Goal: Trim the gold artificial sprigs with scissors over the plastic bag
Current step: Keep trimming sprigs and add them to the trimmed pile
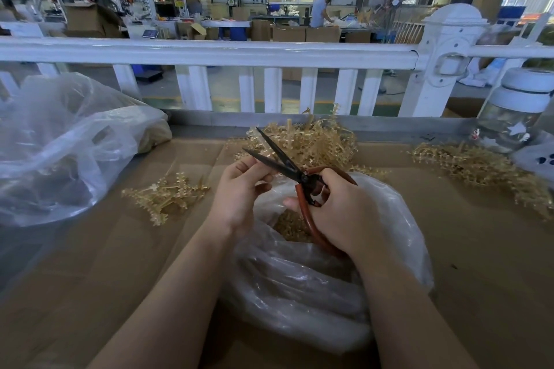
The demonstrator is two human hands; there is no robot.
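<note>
The gold artificial sprigs (311, 141) lie heaped on the table (90, 263) just beyond the plastic bag (299, 293), with smaller clusters to the bag's left and far right and trimmed bits already inside it. To cut well, I judge the piece should stay directly above the bag's mouth and sit deep between the blades of the scissors (278, 159), which stand wide apart, so offcuts drop in. The right hand (338, 213) curls round the red handles above the bag; the left hand (239, 189) pinches something small by the lower blade, too slight to identify.
</note>
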